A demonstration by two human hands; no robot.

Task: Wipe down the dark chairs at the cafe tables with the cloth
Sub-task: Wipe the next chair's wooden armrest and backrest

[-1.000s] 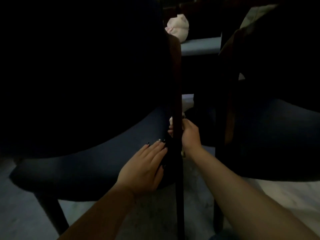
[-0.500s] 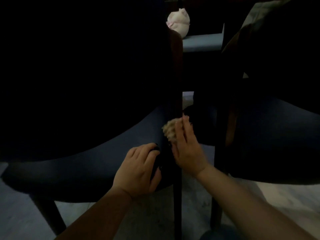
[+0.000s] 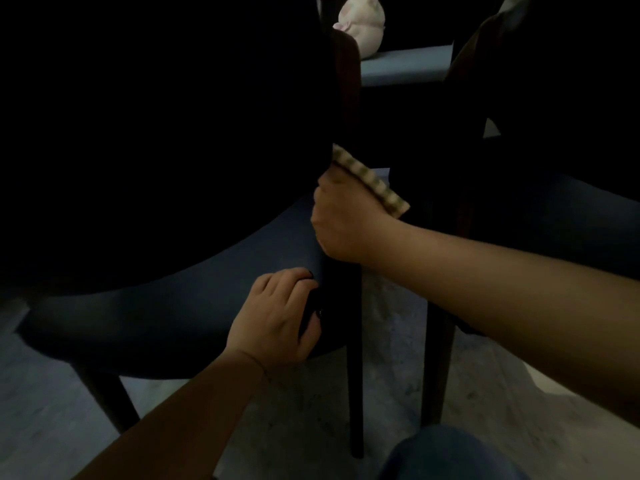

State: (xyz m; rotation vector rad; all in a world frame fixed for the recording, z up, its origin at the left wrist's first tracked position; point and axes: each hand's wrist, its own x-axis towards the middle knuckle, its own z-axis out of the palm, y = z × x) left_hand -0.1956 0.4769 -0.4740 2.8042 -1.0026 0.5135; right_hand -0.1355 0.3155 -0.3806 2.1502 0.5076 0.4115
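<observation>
A dark chair (image 3: 156, 306) with a blue padded seat and a black backrest fills the left of the dim view. Its dark wooden rear post (image 3: 349, 98) runs down the middle. My right hand (image 3: 343, 220) grips that post with a checked cloth (image 3: 370, 181) wrapped under the fingers; one end of the cloth sticks out to the right. My left hand (image 3: 277, 317) rests on the seat's rear edge, fingers curled over the padding just left of the post. A second dark chair (image 3: 554, 209) stands at the right.
A pale plush toy (image 3: 363, 19) sits on a blue bench (image 3: 405, 64) behind the chairs. The second chair's leg (image 3: 436, 358) stands close right of the post. Grey speckled floor (image 3: 391, 341) shows between the legs. My knee in jeans (image 3: 450, 455) is at the bottom.
My right hand has slid up the post with the cloth, which now shows more. My left hand's fingers have curled on the seat edge. The camera has moved closer.
</observation>
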